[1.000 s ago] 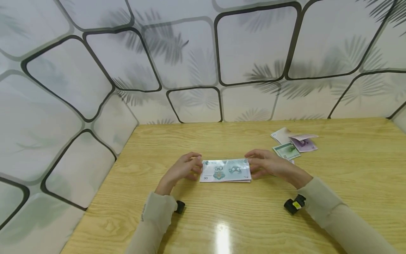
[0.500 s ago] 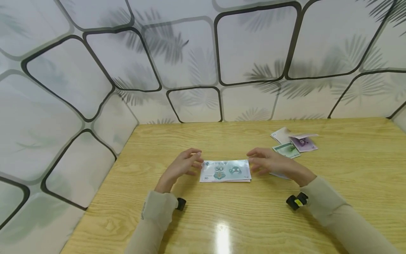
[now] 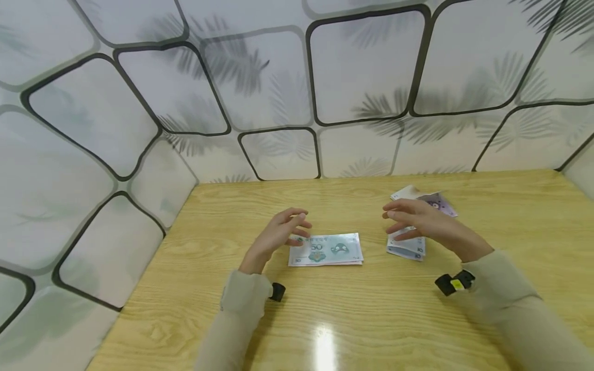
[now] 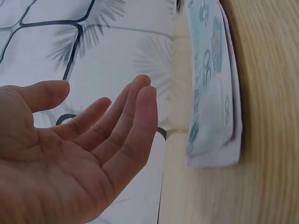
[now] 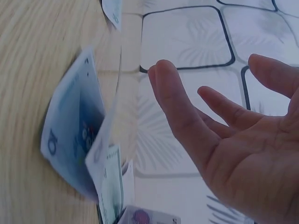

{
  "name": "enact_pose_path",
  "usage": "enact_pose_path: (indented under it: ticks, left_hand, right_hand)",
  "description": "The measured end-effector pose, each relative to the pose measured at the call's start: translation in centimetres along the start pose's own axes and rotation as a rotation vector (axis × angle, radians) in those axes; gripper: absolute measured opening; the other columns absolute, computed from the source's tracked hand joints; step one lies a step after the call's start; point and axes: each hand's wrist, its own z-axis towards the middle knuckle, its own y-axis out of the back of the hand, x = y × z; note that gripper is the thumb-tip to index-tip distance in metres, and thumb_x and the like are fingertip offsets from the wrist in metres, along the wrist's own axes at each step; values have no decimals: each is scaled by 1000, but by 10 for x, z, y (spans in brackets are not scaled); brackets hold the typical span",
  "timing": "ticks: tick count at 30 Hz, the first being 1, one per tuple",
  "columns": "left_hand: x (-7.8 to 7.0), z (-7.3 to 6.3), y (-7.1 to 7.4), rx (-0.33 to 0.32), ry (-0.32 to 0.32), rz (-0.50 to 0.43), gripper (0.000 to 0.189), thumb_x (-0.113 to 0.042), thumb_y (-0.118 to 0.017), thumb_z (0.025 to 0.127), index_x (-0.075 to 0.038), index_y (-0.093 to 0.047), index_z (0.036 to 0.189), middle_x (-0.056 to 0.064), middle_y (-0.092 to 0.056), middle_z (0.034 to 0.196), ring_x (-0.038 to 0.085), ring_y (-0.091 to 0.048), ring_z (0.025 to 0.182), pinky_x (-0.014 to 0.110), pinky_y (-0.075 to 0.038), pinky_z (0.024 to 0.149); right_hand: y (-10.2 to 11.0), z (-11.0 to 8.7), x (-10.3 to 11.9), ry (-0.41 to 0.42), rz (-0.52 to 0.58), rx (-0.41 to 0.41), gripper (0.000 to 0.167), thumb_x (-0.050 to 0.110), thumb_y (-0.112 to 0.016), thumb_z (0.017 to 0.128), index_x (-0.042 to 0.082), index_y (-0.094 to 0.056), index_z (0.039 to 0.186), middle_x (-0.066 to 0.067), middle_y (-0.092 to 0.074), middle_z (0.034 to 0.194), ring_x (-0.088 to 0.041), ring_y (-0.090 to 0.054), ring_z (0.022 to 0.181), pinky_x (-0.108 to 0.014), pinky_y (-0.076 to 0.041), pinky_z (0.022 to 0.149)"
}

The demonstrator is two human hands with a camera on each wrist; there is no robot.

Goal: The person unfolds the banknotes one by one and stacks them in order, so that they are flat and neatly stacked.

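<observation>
A neat stack of play banknotes (image 3: 327, 251), a teal 50 on top, lies flat on the wooden table. Over its upper left corner in the head view hovers my left hand (image 3: 277, 236), fingers loosely bent and holding nothing. The left wrist view shows a gap between those fingers (image 4: 145, 116) and the note stack (image 4: 212, 93). My right hand (image 3: 429, 224) hangs in the air to the right, palm inward and holding nothing. Beneath it lies a folded blue banknote (image 3: 407, 252), partly hidden by the hand; in the right wrist view this blue note (image 5: 70, 130) stands half unfolded.
Behind the right hand lie a purple banknote (image 3: 446, 206) and a pale folded note (image 3: 402, 193). A green note (image 5: 111, 182) shows beside them in the right wrist view. A patterned wall (image 3: 362, 149) borders the far edge of the wooden table (image 3: 371, 319).
Both hands have come away from the ends of the note stack and risen. The right hand moved right, over the loose notes; the left shifted slightly right. The stack stays on the table.
</observation>
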Motion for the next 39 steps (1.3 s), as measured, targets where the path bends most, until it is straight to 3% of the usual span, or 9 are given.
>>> enact_pose_path:
  ticks: [9,21,39]
  left_hand:
    - [-7,17,-16,11,-10,-37,46,-25,-46,110,1,-45,148,20,-65,126,33,-67,109,40,-60,86]
    - [-11,31,-32,64,-28,-83,47,-26,-44,111,2,-43,149,21,-65,127,36,-66,111,38,-60,86]
    - [-13,47,-56,110,8,-101,43,-24,-45,111,1,-46,146,20,-65,124,33,-67,108,39,-60,86]
  right_hand:
    - [20,-14,-7,-17,-22,-58,52,23,-42,112,-15,-33,147,-38,-38,145,-39,-62,116,-39,-58,91]
    - [37,-30,-16,-42,-10,-112,52,21,-39,112,-15,-29,148,-36,-37,146,-13,-66,105,-34,-58,87]
    - [61,-46,-33,-84,-5,-164,51,22,-35,113,-16,-28,147,-29,-41,143,-10,-67,101,-33,-59,85]
